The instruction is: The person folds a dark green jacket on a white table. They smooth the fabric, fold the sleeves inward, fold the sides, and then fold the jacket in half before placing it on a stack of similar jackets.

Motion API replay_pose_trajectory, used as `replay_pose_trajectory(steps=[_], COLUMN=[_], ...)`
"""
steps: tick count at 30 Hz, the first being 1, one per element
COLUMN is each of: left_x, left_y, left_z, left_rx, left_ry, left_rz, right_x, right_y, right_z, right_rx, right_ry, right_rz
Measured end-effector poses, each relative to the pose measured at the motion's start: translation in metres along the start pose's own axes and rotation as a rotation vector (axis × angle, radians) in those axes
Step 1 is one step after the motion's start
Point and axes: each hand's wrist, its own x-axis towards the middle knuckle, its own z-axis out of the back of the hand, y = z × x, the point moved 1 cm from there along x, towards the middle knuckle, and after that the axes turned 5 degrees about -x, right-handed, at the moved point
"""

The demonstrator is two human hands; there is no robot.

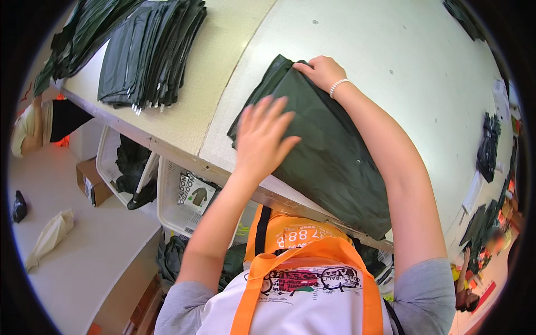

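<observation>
A folded dark green garment [332,153] of thin, slightly shiny fabric lies slantwise on the white tabletop, its near end reaching the table's front edge. My left hand [261,134] is over its left side with fingers spread, a little blurred by motion; whether the palm touches the cloth I cannot tell. At the garment's far end my right hand [324,73] grips the top edge, the thumb lying against the cloth and the other fingers curled. A white beaded bracelet is on my right wrist.
A stack of folded dark green garments [151,56] stands at the far left, beside more loose dark cloth [89,33]. Below the table edge are white plastic baskets [162,192] and a cardboard box [95,181]. A dark bundle [488,146] lies far right. Other people are at both sides.
</observation>
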Motion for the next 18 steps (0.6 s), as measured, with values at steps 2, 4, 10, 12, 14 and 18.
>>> replay_pose_trajectory(steps=[2, 4, 10, 12, 14, 18], left_x=[0.031, 0.03, 0.029, 0.029, 0.03, 0.033], left_y=[-0.002, 0.023, 0.023, 0.021, 0.02, 0.016], left_z=[-0.027, -0.064, -0.079, -0.08, -0.084, -0.089], left_rx=[0.086, 0.073, 0.073, 0.085, 0.066, 0.069], left_ry=[0.135, 0.194, 0.275, 0.278, 0.294, 0.309], left_rz=[-0.112, -0.108, -0.102, -0.109, -0.124, -0.13], right_x=[-0.002, -0.01, -0.029, -0.016, -0.007, -0.031], right_y=[0.007, 0.016, -0.015, -0.002, -0.008, -0.032], right_z=[0.001, 0.016, 0.003, 0.002, -0.01, 0.002], right_rx=[0.011, -0.011, 0.237, 0.137, 0.154, 0.229], right_ry=[-0.015, 0.002, -0.255, -0.131, -0.189, -0.393], right_rz=[-0.02, -0.081, 0.206, -0.059, -0.212, -0.069])
